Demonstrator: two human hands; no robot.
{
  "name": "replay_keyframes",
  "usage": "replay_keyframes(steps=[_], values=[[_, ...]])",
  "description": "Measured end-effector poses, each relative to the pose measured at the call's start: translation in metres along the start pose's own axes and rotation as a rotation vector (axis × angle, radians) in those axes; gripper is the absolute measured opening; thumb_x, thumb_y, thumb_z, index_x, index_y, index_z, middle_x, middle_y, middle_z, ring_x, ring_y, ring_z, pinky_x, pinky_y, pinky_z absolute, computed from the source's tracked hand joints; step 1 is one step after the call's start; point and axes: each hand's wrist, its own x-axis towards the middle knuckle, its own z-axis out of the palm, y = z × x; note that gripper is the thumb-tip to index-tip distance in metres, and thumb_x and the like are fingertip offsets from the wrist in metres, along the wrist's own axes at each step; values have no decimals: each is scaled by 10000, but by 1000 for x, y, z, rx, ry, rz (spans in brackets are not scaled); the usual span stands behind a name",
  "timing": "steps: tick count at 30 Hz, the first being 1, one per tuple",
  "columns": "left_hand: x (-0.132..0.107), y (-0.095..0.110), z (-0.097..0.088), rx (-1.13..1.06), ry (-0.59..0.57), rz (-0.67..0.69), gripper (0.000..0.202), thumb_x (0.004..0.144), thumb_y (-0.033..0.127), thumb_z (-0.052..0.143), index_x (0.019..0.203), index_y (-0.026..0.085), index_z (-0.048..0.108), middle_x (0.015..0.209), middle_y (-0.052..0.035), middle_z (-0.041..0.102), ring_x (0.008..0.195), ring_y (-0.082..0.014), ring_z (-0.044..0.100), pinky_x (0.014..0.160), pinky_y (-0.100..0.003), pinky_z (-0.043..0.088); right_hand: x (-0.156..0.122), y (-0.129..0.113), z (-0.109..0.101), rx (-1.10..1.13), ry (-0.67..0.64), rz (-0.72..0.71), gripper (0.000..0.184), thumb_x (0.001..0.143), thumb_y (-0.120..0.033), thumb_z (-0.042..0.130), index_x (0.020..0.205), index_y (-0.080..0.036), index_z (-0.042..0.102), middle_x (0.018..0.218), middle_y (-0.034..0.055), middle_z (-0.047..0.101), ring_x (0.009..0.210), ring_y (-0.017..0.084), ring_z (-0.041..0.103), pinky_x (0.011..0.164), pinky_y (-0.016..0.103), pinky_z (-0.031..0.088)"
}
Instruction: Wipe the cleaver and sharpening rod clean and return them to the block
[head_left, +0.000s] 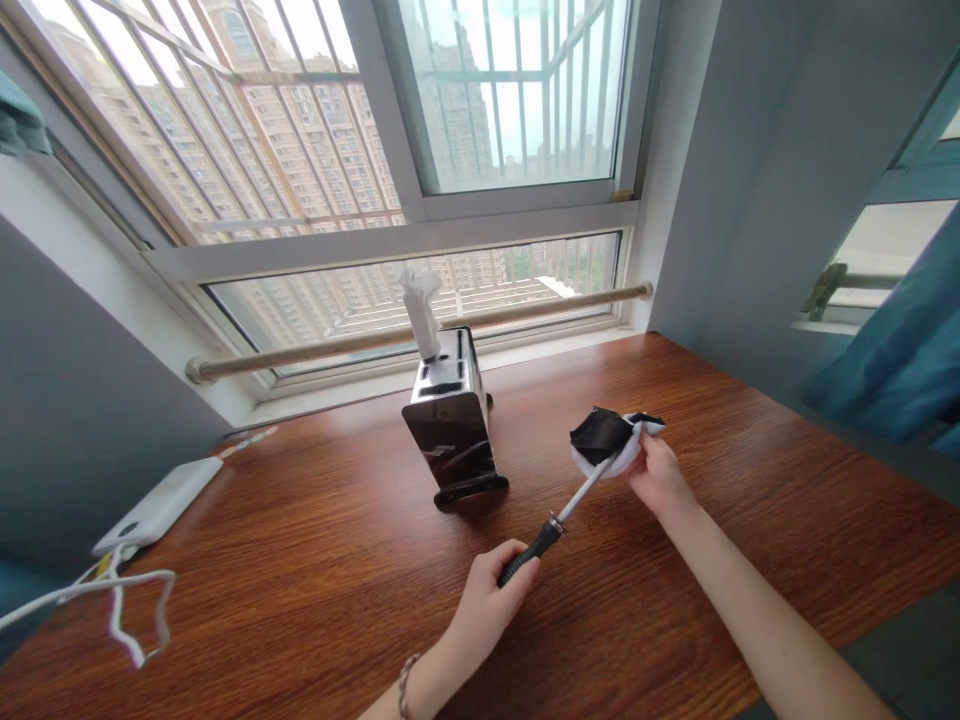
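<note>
My left hand point(487, 592) is closed round the black handle of a sharpening steel point(581, 498), whose grey rod slants up to the right. My right hand point(661, 472) grips a black-and-white cloth point(602, 436) wrapped about the far end of the rod, so the tip is hidden. Left of the cloth, a glossy knife block point(450, 430) with dark slots in its top stands upright on the table. A crumpled white wrap or tissue point(422, 315) sticks up out of the block's top; what may be inside it cannot be seen.
The brown wooden table point(315, 530) reaches to the window sill. A white power strip or box point(159, 508) lies at the left, with a looped white cable point(161, 610) beside it. A rail point(337, 347) crosses the window behind the block. Blue curtain point(877, 350) hangs at right.
</note>
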Motion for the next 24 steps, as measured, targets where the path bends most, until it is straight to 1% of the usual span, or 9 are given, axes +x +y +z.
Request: replay_keyframes(steps=[4,8,10,12,14,16,20,24], values=[[-1,0,-1,92,26,38,244,823,373,493,745,148,544,539,35,413,509,-90,375,477,-211,273,11,-13,-5,60,92,-79,189,861,-108,444,797,-141,619,775,7,635,743,82,601,704,166,507],[0,-1,-3,155,130,94,180,801,340,539,795,161,551,661,17,479,630,-110,427,583,-218,326,19,-23,-9,101,132,-123,234,879,-94,401,786,-140,611,776,-3,636,749,68,598,730,165,502],[1,-4,-4,117,176,78,190,789,351,558,811,163,544,667,19,476,606,-102,429,566,-214,334,21,-27,-10,122,152,-122,252,889,-95,387,781,-143,610,758,-9,636,737,62,598,729,161,500],[3,-8,-5,11,172,6,235,777,386,567,810,157,529,585,37,434,494,-81,396,476,-204,313,21,-27,-10,142,164,-101,272,898,-99,371,780,-146,611,752,-10,638,729,62,601,727,167,504],[5,-14,-5,-146,124,-76,286,775,427,555,773,144,516,486,56,383,382,-65,329,381,-196,252,20,-24,-10,164,170,-61,294,908,-103,352,778,-146,613,752,-7,641,726,67,605,722,177,511],[7,-17,-6,-307,92,-128,317,774,445,544,722,134,512,419,62,350,324,-56,277,329,-190,187,18,-19,-9,187,171,-15,315,916,-108,333,778,-143,615,751,-1,644,729,71,608,714,179,515],[9,-17,-12,-582,66,-191,309,745,412,581,676,113,544,393,59,336,287,-33,221,304,-180,105,14,-15,-12,223,152,64,339,923,-113,305,793,-139,617,776,11,651,752,79,613,717,192,518],[11,-12,-17,-718,25,-222,292,717,378,616,652,98,563,397,60,319,287,-14,199,311,-170,74,10,-17,-15,269,96,110,324,921,-119,304,831,-136,615,813,18,654,765,83,615,725,201,513]])
